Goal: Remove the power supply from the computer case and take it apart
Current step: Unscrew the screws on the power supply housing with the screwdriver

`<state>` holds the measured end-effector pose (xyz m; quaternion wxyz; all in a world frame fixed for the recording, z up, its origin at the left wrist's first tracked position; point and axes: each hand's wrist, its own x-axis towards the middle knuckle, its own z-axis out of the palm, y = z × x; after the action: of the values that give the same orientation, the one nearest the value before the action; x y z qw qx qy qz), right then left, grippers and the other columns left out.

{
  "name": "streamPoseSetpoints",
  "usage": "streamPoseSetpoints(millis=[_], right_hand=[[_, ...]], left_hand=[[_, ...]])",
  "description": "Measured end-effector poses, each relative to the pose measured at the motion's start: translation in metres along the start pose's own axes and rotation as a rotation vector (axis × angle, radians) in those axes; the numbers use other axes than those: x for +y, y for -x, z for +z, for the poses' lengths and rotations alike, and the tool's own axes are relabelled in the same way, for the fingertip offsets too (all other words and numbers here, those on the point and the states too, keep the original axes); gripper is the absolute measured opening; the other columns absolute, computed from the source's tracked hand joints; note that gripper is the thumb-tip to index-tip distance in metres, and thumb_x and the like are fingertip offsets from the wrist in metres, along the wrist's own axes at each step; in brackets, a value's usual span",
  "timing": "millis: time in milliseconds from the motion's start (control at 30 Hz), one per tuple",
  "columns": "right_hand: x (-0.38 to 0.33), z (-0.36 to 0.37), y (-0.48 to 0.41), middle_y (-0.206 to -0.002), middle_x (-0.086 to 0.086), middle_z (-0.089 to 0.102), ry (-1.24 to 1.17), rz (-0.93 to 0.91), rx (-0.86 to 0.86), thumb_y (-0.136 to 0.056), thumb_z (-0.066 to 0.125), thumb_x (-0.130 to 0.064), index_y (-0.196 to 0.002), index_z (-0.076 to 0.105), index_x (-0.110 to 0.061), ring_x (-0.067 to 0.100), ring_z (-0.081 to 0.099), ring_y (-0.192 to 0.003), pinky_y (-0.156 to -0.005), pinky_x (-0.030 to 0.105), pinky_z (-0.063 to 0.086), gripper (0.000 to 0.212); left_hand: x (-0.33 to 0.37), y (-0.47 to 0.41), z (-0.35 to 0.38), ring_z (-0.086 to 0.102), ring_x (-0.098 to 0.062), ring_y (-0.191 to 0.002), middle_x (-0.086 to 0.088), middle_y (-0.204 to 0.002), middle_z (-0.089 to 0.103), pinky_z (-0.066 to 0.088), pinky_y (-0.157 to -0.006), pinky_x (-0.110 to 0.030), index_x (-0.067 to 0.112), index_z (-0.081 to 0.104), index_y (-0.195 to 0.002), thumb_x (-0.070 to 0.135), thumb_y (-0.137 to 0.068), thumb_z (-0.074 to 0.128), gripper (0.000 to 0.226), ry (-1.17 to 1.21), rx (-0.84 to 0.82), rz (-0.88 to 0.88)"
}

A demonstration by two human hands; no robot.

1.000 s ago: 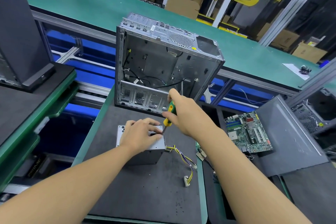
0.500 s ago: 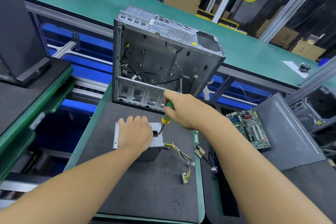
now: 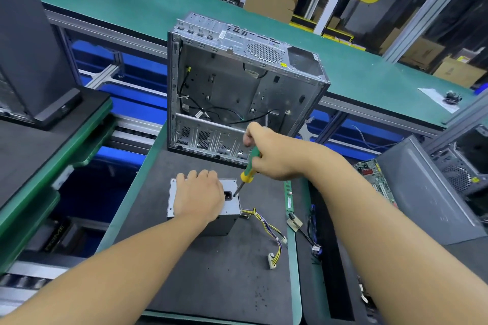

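left hand (image 3: 198,196) hides most of power supply (image 3: 232,208) (screwdriver (image 3: 247,171) tip unclear)

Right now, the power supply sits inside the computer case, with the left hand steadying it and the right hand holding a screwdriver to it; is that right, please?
Not quite: the head view shows the power supply outside the computer case, on the mat in front of it. The left hand steadies it and the right hand holds the screwdriver to it.
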<state>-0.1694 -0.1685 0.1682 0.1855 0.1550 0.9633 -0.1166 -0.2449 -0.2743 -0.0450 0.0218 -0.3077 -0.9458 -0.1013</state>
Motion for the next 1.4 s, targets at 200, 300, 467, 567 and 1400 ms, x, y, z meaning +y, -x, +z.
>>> streamPoseSetpoints(millis=[200,300,467,567,1400], right_hand=[[-0.008,0.009,-0.003,-0.095,0.006,0.044,0.15,0.043,0.091,-0.103,0.036,-0.042,-0.098,0.031,-0.018,0.032,0.047,-0.081,-0.074,0.043,0.044,0.024],[-0.008,0.012,-0.009,-0.094,0.01,0.05,0.204,-0.102,0.112,-0.102,0.041,-0.021,-0.096,0.034,-0.014,0.03,0.05,-0.073,-0.072,0.043,0.049,0.011],[-0.001,-0.002,-0.011,-0.104,-0.002,0.033,0.114,-0.163,-0.066,-0.089,0.05,-0.023,-0.103,0.038,-0.025,0.026,0.042,-0.096,-0.081,0.042,0.043,0.019],[0.0,0.003,-0.014,-0.101,-0.001,0.031,0.186,-0.07,0.02,-0.097,0.041,-0.044,-0.112,0.036,-0.02,0.03,0.049,-0.089,-0.07,0.042,0.042,0.029],[0.01,0.006,-0.016,-0.075,-0.001,0.037,0.173,-0.132,0.127,-0.102,0.031,-0.049,-0.096,0.032,-0.017,0.022,0.04,-0.064,-0.058,0.037,0.031,0.032]], left_hand=[[0.0,0.0,0.0,0.054,-0.023,-0.085,0.006,-0.087,0.061,0.033,-0.081,-0.041,0.025,0.049,-0.086,0.031,-0.098,0.028,0.025,-0.014,0.02,-0.001],[-0.001,0.001,0.0,0.053,-0.024,-0.082,0.004,-0.085,0.061,0.033,-0.08,-0.041,0.023,0.051,-0.085,0.03,-0.097,0.031,0.025,-0.012,0.036,0.007],[0.001,0.001,-0.001,0.053,-0.024,-0.082,0.004,-0.086,0.061,0.033,-0.078,-0.04,0.023,0.053,-0.087,0.031,-0.098,0.031,0.025,-0.044,0.026,0.009],[0.002,0.0,-0.001,0.053,-0.022,-0.084,0.006,-0.087,0.061,0.033,-0.08,-0.038,0.025,0.051,-0.088,0.032,-0.098,0.027,0.027,-0.053,0.002,-0.018],[0.003,-0.004,0.0,0.051,-0.018,-0.084,0.008,-0.085,0.059,0.036,-0.085,-0.038,0.026,0.051,-0.083,0.033,-0.097,0.024,0.031,-0.045,-0.003,-0.041]])
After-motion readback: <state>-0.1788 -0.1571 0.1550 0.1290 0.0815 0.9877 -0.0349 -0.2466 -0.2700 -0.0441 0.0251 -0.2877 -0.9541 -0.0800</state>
